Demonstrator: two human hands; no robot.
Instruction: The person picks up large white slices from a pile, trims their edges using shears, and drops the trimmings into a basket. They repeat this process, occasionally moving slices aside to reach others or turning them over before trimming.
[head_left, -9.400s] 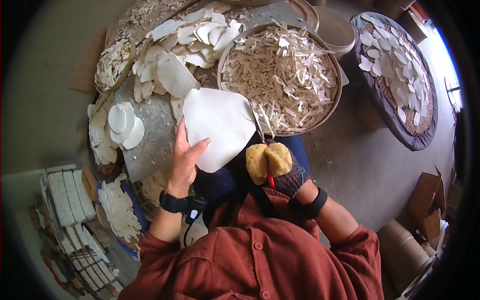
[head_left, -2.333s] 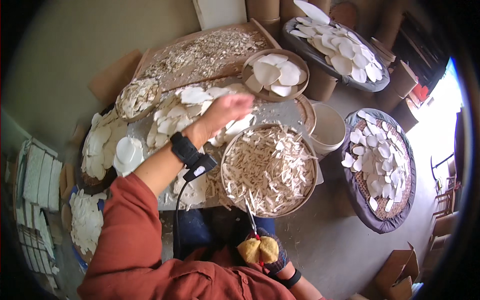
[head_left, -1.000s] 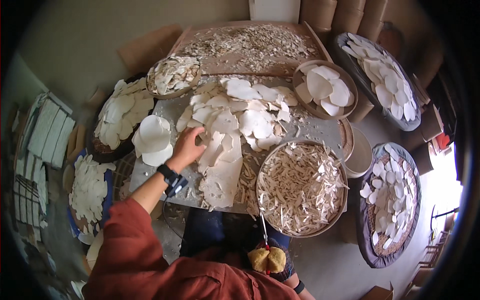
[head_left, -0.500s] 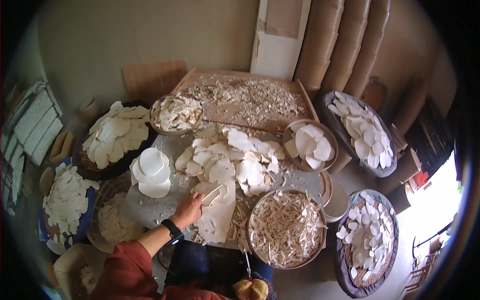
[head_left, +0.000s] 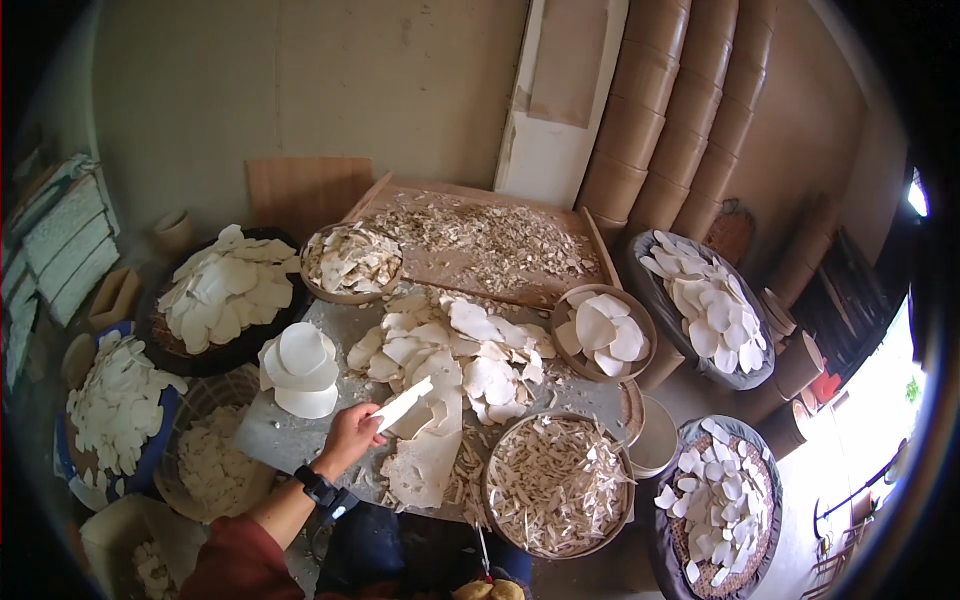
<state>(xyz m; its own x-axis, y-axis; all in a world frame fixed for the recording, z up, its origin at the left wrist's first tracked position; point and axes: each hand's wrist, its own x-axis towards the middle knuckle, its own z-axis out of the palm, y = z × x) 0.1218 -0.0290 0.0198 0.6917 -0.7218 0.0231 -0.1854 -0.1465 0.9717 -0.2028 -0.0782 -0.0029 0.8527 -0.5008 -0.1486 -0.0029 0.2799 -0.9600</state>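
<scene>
My left hand (head_left: 350, 440), with a dark band on its wrist, pinches a long thin off-white piece (head_left: 403, 404) above the grey tabletop. Below it lies a larger flat off-white sheet (head_left: 425, 470) with a rough edge. Behind is a heap of irregular pale sheets (head_left: 485, 350). Rounded white discs (head_left: 303, 365) overlap left of the heap. At the lower edge, what looks like my right hand (head_left: 488, 591) in a yellow glove is closed round a slim pointed metal tool (head_left: 484, 550); most of this hand is cut off.
A round tray of pale strips (head_left: 560, 485) stands at the table's near right. A bowl of discs (head_left: 603, 335) and a bowl of scraps (head_left: 352, 262) sit farther back. A wooden board (head_left: 480, 245) bears crumbs. Loaded baskets (head_left: 715, 500) flank the table, and a white bucket (head_left: 655, 440) stands right.
My left hand has lifted the thin piece off the flat sheet and drawn it left and nearer. The view has tilted up a little, leaving less of the yellow glove visible.
</scene>
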